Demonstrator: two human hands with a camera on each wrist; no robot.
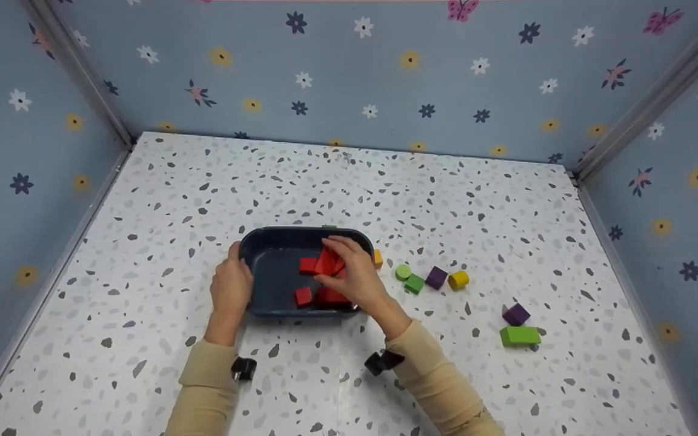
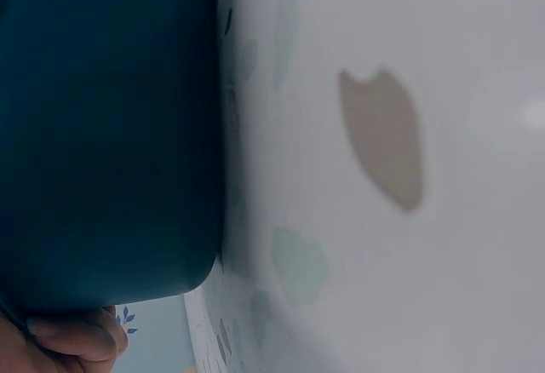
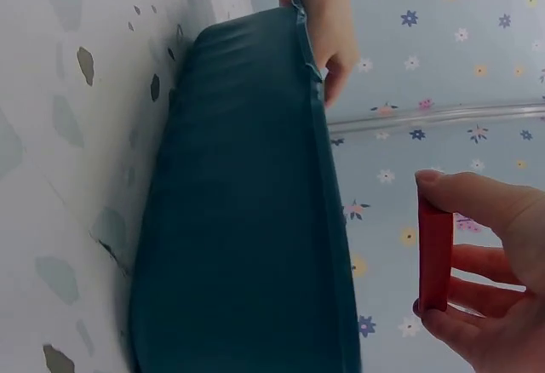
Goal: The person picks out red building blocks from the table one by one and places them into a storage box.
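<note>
A dark blue rectangular bin point(image 1: 276, 275) stands on the speckled table, with several red blocks point(image 1: 303, 296) in its right half. My left hand point(image 1: 231, 287) grips the bin's left rim; in the left wrist view, fingers point(image 2: 77, 339) curl at the bin's edge. My right hand point(image 1: 355, 278) is over the bin's right side, pinching a red block point(image 3: 435, 256) between thumb and fingertips. From the right wrist view, that block is above the rim level. The hand partly covers the red blocks below it in the head view.
Right of the bin lie an orange block point(image 1: 378, 259), green pieces point(image 1: 414, 283), a purple cube point(image 1: 437, 278) and a yellow cylinder point(image 1: 458, 280). Farther right are another purple cube point(image 1: 516, 314) and a long green block point(image 1: 520, 336). Flowered panels point(image 1: 355, 72) border the table.
</note>
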